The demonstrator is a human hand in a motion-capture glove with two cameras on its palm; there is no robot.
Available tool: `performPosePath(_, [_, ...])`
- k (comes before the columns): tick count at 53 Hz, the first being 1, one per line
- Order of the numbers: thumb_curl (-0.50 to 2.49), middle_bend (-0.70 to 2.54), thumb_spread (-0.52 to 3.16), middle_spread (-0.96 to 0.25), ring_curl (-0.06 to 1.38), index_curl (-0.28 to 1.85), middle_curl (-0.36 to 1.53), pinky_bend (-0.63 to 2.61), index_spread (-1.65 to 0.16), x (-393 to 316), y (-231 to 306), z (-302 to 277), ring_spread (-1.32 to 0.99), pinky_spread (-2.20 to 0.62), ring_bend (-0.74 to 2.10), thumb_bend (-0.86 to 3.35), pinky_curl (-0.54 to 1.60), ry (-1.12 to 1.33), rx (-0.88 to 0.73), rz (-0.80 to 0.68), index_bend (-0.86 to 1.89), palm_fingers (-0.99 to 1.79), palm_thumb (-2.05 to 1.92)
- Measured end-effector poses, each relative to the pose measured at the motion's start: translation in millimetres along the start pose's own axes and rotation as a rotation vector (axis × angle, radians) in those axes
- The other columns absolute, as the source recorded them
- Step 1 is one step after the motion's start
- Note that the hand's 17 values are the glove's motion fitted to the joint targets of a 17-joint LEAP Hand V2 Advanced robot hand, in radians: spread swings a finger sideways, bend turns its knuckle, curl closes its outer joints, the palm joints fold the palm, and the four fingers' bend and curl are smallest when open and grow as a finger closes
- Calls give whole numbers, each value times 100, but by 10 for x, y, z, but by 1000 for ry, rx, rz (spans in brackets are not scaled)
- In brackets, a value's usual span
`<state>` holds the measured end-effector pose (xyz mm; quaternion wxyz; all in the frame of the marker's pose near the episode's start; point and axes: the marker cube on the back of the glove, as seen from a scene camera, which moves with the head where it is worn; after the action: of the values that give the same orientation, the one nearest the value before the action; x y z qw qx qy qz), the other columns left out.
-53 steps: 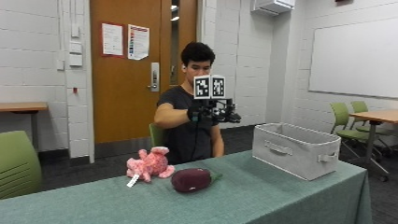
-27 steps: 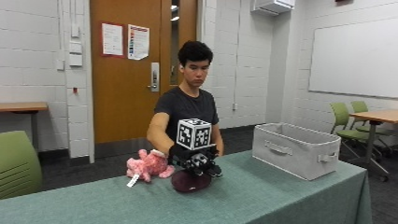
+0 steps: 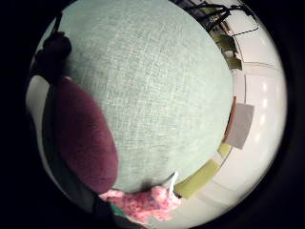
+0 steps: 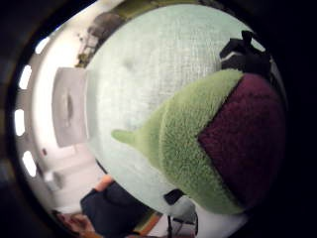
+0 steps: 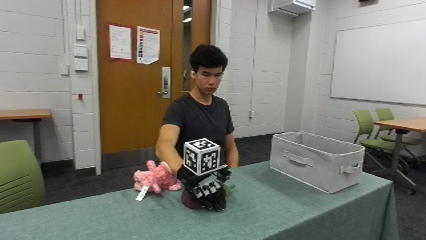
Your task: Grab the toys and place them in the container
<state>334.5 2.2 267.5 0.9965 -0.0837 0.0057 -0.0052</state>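
Observation:
A maroon plush toy (image 5: 189, 200) with a green leafy top lies on the green table (image 5: 299, 212) in front of the person. My gloved right hand (image 5: 208, 188) lies over it, fingers curled down across its front. Both palm views show the toy close against the palm: its maroon body (image 3: 86, 138) in one, its green top (image 4: 178, 144) in the other. A pink plush toy (image 5: 157, 177) with a white tag lies just beside it on the table, untouched, and shows again as the pink toy (image 3: 143, 202). The grey fabric container (image 5: 319, 160) stands open-topped farther along the table.
Bare green tablecloth lies between the toys and the container (image 4: 69, 106). A green chair (image 5: 16, 175) stands off the table's left end. More chairs and a desk (image 5: 393, 125) are behind the container. The person's bare hand is hidden behind the glove.
My right hand has come down from chest height onto the maroon toy and its fingers have closed over it. Both toys and the container stay where they were.

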Motion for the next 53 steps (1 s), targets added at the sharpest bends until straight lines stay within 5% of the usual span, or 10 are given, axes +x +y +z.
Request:
performPosePath(11, [38, 17, 117, -27, 35, 49, 37, 63, -33, -62, -32, -113, -54, -35, 48, 22, 35, 40, 97, 48, 43, 82, 47])
performPosePath(19, [47, 35, 102, -34, 40, 49, 43, 66, -34, -93, -82, -185, -53, -42, 65, 22, 36, 60, 53, 75, 26, 118, 57])
performPosePath(20, [46, 23, 105, -31, 37, 51, 39, 69, -35, -98, -89, -183, -54, -41, 58, 21, 37, 60, 42, 78, 31, 95, 57])
performPosePath(21, [49, 40, 98, -35, 43, 50, 46, 65, -35, -105, -97, -180, -52, -44, 71, 21, 37, 59, 28, 83, 24, 122, 59])
performPosePath(25, [53, 57, 88, -38, 46, 52, 51, 61, -36, -175, -117, -180, -51, -47, 82, 20, 35, 30, -25, 102, 23, 135, 61])
performPosePath(40, [68, 87, 64, -39, 55, 68, 64, 68, -36, -844, -171, -1081, -45, -50, 103, 14, 40, 18, 90, 67, 49, 133, 61])
performPosePath(53, [78, 95, 57, -37, 56, 76, 67, 74, -35, -1999, -136, -2349, -43, -50, 108, 11, 41, 13, 315, -171, 55, 124, 60])
